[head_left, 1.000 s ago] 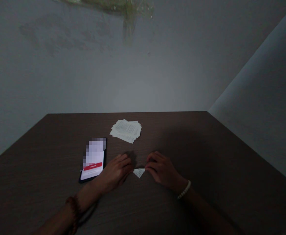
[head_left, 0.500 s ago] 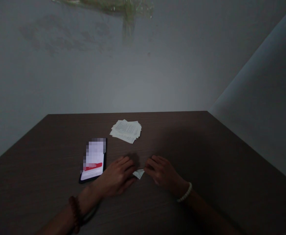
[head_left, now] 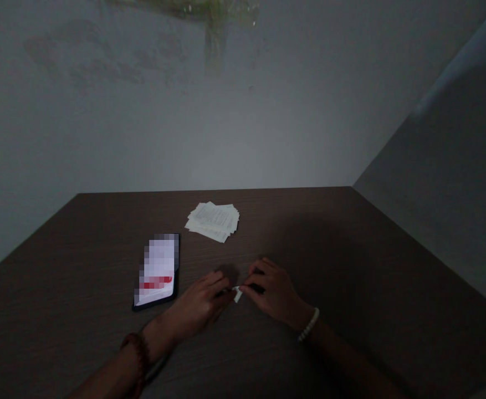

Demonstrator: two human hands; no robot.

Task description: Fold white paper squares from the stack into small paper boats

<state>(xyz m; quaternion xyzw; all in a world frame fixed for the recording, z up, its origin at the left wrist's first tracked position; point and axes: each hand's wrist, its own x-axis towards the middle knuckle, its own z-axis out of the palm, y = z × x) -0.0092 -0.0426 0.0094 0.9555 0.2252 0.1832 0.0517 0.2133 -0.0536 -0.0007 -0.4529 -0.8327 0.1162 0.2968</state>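
paper scrap is between the tips of two hands, low in the middle of the view, just above or on the table. the left hand comes in from the left with its back up. its fingers are bent and close together, and they point to the right. they pinch one end of the scrap in a narrow grip, but the very tips are hard to see. the right hand comes in from the other side. its thumb and first finger make a small pinch on the other end, and its other fingers curl over, with a dark gap under them. the wrists are low and the arms spread apart toward the bottom corners.

the scrap is white, thin and small, with a bent look. round brown beads make a bracelet on the left wrist, and pale round beads make a band on the right one. the table is dark brown with fine lines like wood. farther back lies a messy pile of sheets, flat and white, with rows of print. a flat phone with a bright, blurry screen lies near the left hand. the wall is gray, with a yellow-green stain up high.
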